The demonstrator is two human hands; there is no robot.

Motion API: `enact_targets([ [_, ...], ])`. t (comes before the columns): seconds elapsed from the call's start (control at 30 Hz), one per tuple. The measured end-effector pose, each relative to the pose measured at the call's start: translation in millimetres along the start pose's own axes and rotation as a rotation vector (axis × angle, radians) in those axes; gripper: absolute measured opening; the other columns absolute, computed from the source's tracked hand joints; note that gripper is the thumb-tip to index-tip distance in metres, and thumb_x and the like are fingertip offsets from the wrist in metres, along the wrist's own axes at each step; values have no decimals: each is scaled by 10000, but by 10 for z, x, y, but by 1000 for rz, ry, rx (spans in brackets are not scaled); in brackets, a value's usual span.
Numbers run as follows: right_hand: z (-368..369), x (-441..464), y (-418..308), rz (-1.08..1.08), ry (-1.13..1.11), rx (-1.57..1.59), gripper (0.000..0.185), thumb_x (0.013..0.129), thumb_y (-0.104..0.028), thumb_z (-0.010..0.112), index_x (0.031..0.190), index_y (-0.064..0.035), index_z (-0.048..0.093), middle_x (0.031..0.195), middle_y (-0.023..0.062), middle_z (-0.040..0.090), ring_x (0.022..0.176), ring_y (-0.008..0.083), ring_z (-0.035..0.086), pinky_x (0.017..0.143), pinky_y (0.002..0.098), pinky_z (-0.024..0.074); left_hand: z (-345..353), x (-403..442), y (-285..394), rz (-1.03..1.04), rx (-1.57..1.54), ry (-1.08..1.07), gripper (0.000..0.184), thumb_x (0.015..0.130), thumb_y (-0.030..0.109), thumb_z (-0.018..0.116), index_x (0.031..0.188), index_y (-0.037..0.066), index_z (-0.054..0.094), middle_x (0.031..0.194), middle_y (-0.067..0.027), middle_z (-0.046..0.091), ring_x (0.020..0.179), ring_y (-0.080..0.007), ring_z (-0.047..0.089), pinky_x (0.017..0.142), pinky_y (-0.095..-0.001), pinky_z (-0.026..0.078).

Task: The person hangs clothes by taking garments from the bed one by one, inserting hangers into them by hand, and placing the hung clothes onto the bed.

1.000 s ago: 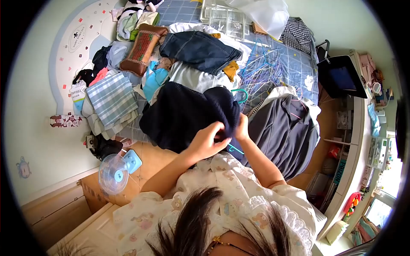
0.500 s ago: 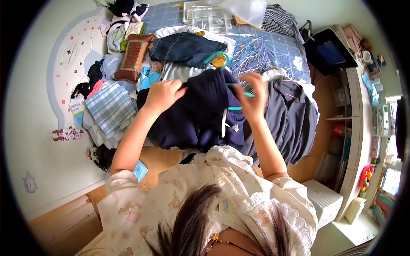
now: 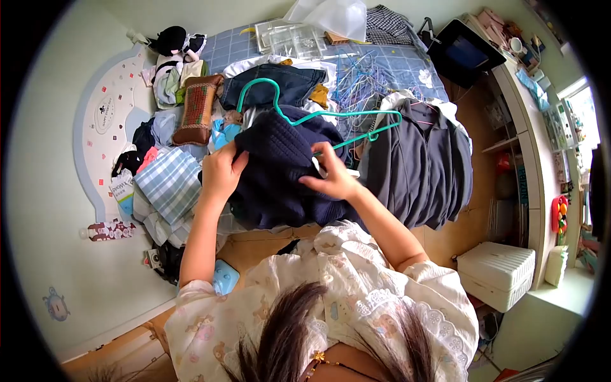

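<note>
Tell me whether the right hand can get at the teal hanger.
Probably yes: the right hand is just below its lower bar, and the teal hanger's outer end sticks out uncovered from the navy garment.

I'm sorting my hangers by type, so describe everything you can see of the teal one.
The teal hanger looks like slim, smooth plastic or coated wire. Its rounded, open-ended hook stands out to the left, beyond the navy knit garment. One shoulder runs right, bends at its tip and returns as a lower bar with a small hooked notch. The garment hides the rest. The exposed end overlaps the grey jacket in view. The right hand is beside the lower bar; contact is unclear.
</note>
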State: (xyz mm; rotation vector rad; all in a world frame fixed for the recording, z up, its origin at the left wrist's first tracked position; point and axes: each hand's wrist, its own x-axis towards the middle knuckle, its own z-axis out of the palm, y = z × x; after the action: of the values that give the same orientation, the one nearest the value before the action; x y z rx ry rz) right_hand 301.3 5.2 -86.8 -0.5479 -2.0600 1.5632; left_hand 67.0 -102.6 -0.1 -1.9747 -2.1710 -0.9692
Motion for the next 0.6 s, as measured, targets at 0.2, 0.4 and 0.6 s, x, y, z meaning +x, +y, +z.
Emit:
enact_targets([
  [0.2, 708, -478, -58, -201, 117, 241, 738, 753, -78, 743, 1267, -77, 213, 1027, 168, 598, 941, 209, 589, 809, 330, 458, -284, -426, -195, -195, -176, 170, 144, 841, 106, 554, 861, -34, 583, 692, -236, 581, 641, -415, 573, 538, -371, 429],
  [0.4, 938, -853, -505, 205, -502, -276, 590, 686, -417, 752, 1066, 0, 580, 910, 216, 632, 878, 319, 616, 754, 369, 479, -520, -809, -66, -117, -322, 147, 160, 848, 103, 550, 881, -49, 589, 729, -243, 590, 658, -403, 587, 564, -360, 440],
  [0.6, 120, -1293, -684, -187, 6, -1041, 300, 603, -253, 739, 811, -85, 603, 730, 60, 589, 804, 233, 588, 947, 388, 349, -818, -1298, -240, 7, -140, 182, 137, 817, 81, 576, 910, -17, 598, 735, -211, 584, 687, -417, 564, 584, -394, 442],
])
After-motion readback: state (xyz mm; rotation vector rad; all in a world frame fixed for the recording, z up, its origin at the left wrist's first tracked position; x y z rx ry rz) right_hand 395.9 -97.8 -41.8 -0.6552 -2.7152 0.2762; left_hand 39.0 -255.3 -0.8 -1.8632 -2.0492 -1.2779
